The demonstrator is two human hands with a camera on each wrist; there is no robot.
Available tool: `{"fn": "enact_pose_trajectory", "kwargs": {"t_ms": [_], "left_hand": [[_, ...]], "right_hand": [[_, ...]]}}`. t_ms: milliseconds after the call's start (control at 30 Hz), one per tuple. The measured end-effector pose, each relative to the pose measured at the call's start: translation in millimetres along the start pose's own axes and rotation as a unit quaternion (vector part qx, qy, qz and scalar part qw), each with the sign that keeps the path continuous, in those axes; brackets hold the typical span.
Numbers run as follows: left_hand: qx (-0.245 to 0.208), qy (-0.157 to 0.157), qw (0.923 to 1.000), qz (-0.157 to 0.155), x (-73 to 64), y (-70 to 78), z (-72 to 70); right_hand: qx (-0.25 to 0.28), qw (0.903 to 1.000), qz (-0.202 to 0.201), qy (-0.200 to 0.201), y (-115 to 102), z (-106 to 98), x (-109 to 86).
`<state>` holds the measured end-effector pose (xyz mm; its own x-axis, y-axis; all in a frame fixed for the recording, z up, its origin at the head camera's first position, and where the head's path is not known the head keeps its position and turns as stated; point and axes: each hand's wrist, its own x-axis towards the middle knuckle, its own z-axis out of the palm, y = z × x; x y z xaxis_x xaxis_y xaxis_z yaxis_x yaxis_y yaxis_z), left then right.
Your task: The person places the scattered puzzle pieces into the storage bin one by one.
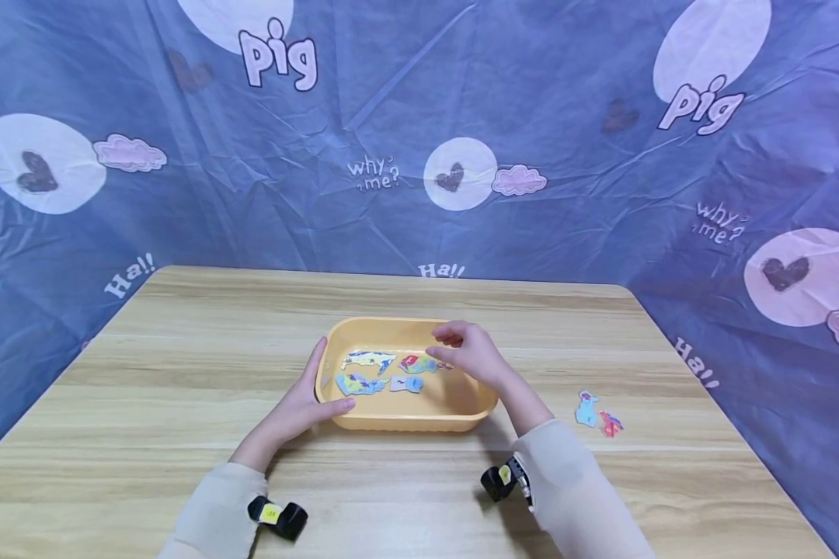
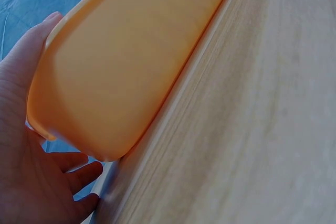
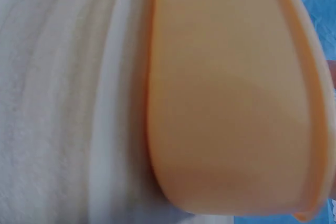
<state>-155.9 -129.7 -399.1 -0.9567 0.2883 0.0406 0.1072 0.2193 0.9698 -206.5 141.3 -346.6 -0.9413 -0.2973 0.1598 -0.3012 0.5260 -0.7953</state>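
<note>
An orange-yellow plastic basin (image 1: pixel 405 423) stands in the middle of the wooden table. Inside lie several flat, irregularly outlined colourful pieces, among them a white-and-blue one (image 1: pixel 369 359), a blue-yellow-purple one (image 1: pixel 359 384), a pale blue one (image 1: pixel 407 384) and a red-yellow-blue one (image 1: pixel 418 363). My left hand (image 1: pixel 308 400) grips the basin's left end, thumb over the near rim and fingers round the outer wall. Over the basin's right half hovers my right hand (image 1: pixel 471 355), thumb and fingers apart with nothing seen between them. In the right wrist view the basin wall (image 3: pixel 226 93) hides most of that hand.
Right of the basin, a light blue piece (image 1: pixel 586 409) and a red piece (image 1: pixel 610 424) lie close together on the table (image 1: pixel 203 349). A blue printed cloth (image 1: pixel 391 93) hangs behind the table and along its sides.
</note>
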Motion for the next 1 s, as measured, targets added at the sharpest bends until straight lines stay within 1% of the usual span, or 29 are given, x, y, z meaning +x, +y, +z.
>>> {"fn": "enact_pose_trajectory", "kwargs": {"t_ms": [167, 300, 467, 700, 800, 1000], "left_hand": [[-0.004, -0.001, 1.0, -0.002, -6.6, 18.4, 2.6], [0.001, 0.002, 1.0, -0.006, -9.3, 24.9, 3.6], [0.003, 0.004, 1.0, -0.009, -9.0, 23.7, 4.0], [-0.002, 0.002, 1.0, -0.007, -7.8, 20.8, 4.4], [-0.006, 0.001, 1.0, -0.006, -7.7, 21.0, 4.5], [-0.002, 0.001, 1.0, -0.007, -7.5, 20.9, 4.5]], "right_hand": [[0.005, 0.9999, 0.005, 0.013, -2.8, -9.6, -1.8], [0.011, 0.9997, 0.002, 0.02, -1.6, -16.7, -3.5], [0.018, 0.9993, 0.004, 0.032, -0.6, -28.2, -6.3], [0.023, 0.9979, 0.015, 0.058, 0.9, -51.5, -13.7], [0.026, 0.9971, 0.012, 0.07, 4.5, -62.7, -17.7], [0.009, 0.9958, 0.015, 0.09, 14.8, -85.5, -30.4]]}}
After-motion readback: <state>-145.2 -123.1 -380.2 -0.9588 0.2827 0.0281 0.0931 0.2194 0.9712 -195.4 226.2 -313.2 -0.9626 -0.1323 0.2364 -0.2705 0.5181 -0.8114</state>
